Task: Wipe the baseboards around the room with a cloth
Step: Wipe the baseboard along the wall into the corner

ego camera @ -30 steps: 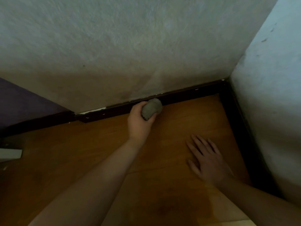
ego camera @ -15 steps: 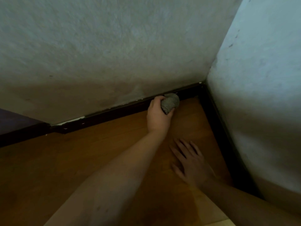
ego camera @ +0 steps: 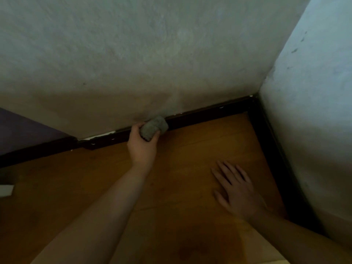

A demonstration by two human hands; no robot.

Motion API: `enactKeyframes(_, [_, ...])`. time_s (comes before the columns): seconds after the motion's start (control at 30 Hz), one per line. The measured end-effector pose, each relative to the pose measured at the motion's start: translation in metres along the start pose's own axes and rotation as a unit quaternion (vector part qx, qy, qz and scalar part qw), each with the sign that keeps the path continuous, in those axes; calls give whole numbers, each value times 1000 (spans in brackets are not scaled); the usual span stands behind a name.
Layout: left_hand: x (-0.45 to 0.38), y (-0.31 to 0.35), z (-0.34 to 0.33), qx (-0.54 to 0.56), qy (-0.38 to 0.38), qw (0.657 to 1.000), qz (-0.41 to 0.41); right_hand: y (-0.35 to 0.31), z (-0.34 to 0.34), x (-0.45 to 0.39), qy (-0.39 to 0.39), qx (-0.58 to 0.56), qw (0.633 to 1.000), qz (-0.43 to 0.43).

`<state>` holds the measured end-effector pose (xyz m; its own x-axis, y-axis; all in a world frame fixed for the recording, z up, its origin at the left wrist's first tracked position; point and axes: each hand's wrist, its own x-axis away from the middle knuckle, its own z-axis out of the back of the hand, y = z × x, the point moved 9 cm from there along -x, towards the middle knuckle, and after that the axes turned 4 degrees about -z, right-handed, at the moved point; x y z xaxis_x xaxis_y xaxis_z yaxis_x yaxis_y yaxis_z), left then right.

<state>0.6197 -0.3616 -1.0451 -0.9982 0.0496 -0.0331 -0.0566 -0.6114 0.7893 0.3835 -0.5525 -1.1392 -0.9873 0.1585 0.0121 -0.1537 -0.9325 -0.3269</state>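
While wadded in left hand (ego camera: pixel 142 147), unlabelled cloth (ego camera: pixel 154 127) against baseboard (ego camera: pixel 209 115).

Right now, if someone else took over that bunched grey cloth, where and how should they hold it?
Probably around the bunched grey cloth's floor-side half, coming from the room side as the left hand does. That leaves its far face against the dark baseboard.
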Motion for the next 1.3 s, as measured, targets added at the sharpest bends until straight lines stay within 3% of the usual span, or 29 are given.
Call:
enactKeyframes(0.4, [7,-18,40,7,98,993,71,1,-3,1,-30,19,999,-3])
enactKeyframes(0.7, [22,31,-19,-17,-68,996,-62,6,-7,-1,-71,26,997,-15])
enactKeyframes(0.8, [35,52,-59,-15,-109,992,-70,15,-4,-1,-57,-47,995,-61])
enactKeyframes(0.93, [58,80,-105,11,-142,986,-84,40,3,37,-24,-59,988,-141])
enactKeyframes(1.17, [83,101,-167,22,-197,972,-122,47,3,69,-1,-28,994,-101])
enactKeyframes(1.3, [80,103,-185,14,-198,975,-99,45,3,72,0,-28,995,-93])
